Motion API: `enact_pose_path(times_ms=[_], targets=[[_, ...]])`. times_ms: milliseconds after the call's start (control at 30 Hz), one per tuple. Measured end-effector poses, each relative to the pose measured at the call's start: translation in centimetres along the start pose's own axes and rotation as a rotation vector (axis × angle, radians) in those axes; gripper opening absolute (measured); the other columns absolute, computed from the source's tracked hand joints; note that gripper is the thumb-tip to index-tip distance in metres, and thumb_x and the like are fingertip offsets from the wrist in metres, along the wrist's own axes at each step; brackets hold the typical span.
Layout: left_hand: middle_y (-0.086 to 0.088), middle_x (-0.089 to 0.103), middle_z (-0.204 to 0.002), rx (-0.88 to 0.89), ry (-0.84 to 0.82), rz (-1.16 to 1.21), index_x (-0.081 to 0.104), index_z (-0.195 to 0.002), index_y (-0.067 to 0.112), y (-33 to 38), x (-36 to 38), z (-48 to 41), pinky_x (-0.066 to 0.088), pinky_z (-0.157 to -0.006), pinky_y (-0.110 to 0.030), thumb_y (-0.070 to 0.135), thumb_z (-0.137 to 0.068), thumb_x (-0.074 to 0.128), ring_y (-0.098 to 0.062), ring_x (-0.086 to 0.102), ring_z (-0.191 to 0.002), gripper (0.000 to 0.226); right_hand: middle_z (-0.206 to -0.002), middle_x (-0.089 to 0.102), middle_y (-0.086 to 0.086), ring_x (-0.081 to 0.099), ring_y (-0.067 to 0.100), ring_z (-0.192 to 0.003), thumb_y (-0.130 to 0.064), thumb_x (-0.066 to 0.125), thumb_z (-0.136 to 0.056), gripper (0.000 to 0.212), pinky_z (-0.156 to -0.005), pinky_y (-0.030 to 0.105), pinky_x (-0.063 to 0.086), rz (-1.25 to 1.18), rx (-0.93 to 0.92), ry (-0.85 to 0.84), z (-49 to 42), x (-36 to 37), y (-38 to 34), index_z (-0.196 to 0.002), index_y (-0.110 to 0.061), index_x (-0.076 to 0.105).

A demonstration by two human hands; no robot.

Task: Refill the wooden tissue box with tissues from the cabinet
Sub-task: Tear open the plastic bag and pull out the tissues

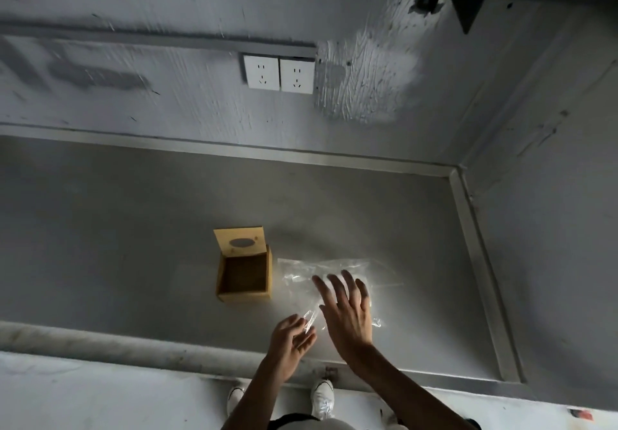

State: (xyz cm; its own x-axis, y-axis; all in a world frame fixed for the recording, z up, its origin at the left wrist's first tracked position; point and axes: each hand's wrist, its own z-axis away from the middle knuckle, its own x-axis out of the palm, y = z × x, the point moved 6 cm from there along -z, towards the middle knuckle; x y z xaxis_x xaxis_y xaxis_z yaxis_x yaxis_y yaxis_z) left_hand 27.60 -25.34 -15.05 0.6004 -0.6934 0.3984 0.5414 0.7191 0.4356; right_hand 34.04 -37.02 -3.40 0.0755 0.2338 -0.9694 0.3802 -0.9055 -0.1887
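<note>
The wooden tissue box [243,277] stands on the grey counter [133,229], its hinged lid [239,241] with an oval slot raised at the back and its inside showing no tissues. Just right of it lies a clear plastic bag [301,274], flat and see-through. My right hand [347,309] hovers over the bag with fingers spread and straight. My left hand [292,339] is lower, near the counter's front edge, palm up with loosely bent fingers at the bag's near corner; whether it pinches the plastic is unclear.
Two white wall sockets [279,74] sit on the grey back wall. A side wall [551,229] closes the counter on the right. The counter's front lip [100,342] runs below my hands, and white shoes [322,398] stand on the floor beneath.
</note>
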Motion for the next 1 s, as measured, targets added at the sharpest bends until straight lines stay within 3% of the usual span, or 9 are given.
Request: enact_pose_path(times_ms=[133,300,400,500,567,667,833,933,1000], targets=[[-0.025,0.058,-0.109,0.025,0.021,-0.004,0.047,-0.125,-0.007,0.0,-0.3,-0.4,0.054,-0.087,-0.045,-0.006,-0.089,0.057,-0.034,0.062,-0.09,0.038,-0.087,0.07,-0.001,0.064,0.022,-0.089,-0.011,0.084,-0.061,0.039,-0.088,0.036,0.047,0.01,-0.079,0.014,-1.5,0.9,0.2,-0.095,-0.023,0.069],[-0.026,0.059,-0.118,0.07,0.005,-0.018,0.046,-0.123,0.001,0.8,0.3,-0.3,0.053,-0.09,-0.041,0.001,-0.086,0.066,-0.036,0.063,-0.107,0.043,-0.102,0.066,0.003,0.064,0.022,-0.088,-0.038,0.084,-0.063,0.053,-0.059,0.031,0.057,0.097,-0.156,-0.276,-0.1,4.9,-0.4,-0.107,-0.021,0.06],[-0.022,0.06,-0.113,0.092,0.057,-0.067,0.05,-0.118,0.003,1.3,0.5,-0.3,0.057,-0.074,-0.033,-0.009,-0.085,0.062,-0.033,0.064,-0.096,0.038,-0.081,0.068,-0.003,0.066,0.016,-0.074,-0.027,0.091,-0.049,0.051,-0.052,0.027,0.052,0.129,-0.161,-0.388,-0.4,6.4,-0.3,-0.09,-0.02,0.063],[-0.02,0.063,-0.092,0.115,0.151,-0.093,0.056,-0.102,0.005,2.3,0.6,-0.1,0.059,-0.054,-0.028,-0.017,-0.085,0.057,-0.028,0.062,-0.075,0.028,-0.084,0.068,-0.003,0.065,0.018,-0.083,-0.012,0.075,-0.067,0.025,-0.061,0.03,0.051,0.07,-0.199,-0.495,-1.8,6.1,-0.8,-0.086,-0.021,0.063],[-0.017,0.061,-0.073,0.142,0.194,-0.156,0.055,-0.095,0.008,2.8,0.5,-0.4,0.053,-0.049,-0.03,-0.019,-0.085,0.053,-0.023,0.057,-0.058,0.029,-0.104,0.069,-0.003,0.062,0.019,-0.101,-0.02,0.057,-0.09,0.011,-0.075,0.033,0.047,-0.049,-0.219,-0.631,-3.9,5.5,-0.6,-0.099,-0.025,0.063],[-0.01,0.045,-0.047,0.15,0.295,-0.154,0.045,-0.102,0.007,2.5,-1.1,-1.6,0.034,-0.037,-0.019,-0.025,-0.082,0.04,-0.013,0.037,-0.029,0.038,-0.113,0.07,-0.004,0.064,0.019,-0.105,-0.043,0.054,-0.093,0.023,-0.078,0.028,0.044,-0.161,-0.111,-0.734,-10.0,4.0,2.0,-0.104,-0.028,0.067],[-0.01,0.042,-0.052,0.218,0.385,-0.2,0.044,-0.106,0.009,2.7,-2.4,-1.9,0.03,-0.028,-0.015,-0.028,-0.078,0.038,-0.012,0.032,-0.027,0.047,-0.11,0.071,0.007,0.066,0.028,-0.102,-0.039,0.055,-0.088,0.027,-0.084,0.032,0.048,-0.03,0.307,-0.459,-23.3,2.0,10.4,-0.1,-0.021,0.07],[-0.017,0.049,-0.053,0.249,0.416,-0.267,0.046,-0.103,-0.002,3.6,-1.7,-2.8,0.032,-0.027,-0.016,-0.025,-0.085,0.036,-0.01,0.036,-0.025,0.031,-0.107,0.073,0.006,0.068,0.027,-0.1,-0.035,0.059,-0.086,0.025,-0.082,0.031,0.049,0.044,0.339,-0.458,-26.4,3.0,10.8,-0.102,-0.021,0.072],[-0.037,0.061,-0.08,0.23,0.39,-0.432,0.049,-0.108,-0.003,4.1,-1.2,-4.4,0.038,-0.031,-0.021,-0.016,-0.088,0.038,-0.016,0.046,-0.034,0.027,-0.116,0.07,0.006,0.065,0.027,-0.107,-0.035,0.054,-0.088,0.029,-0.087,0.032,0.048,0.02,0.313,-0.488,-26.8,4.4,10.1,-0.112,-0.024,0.067]])
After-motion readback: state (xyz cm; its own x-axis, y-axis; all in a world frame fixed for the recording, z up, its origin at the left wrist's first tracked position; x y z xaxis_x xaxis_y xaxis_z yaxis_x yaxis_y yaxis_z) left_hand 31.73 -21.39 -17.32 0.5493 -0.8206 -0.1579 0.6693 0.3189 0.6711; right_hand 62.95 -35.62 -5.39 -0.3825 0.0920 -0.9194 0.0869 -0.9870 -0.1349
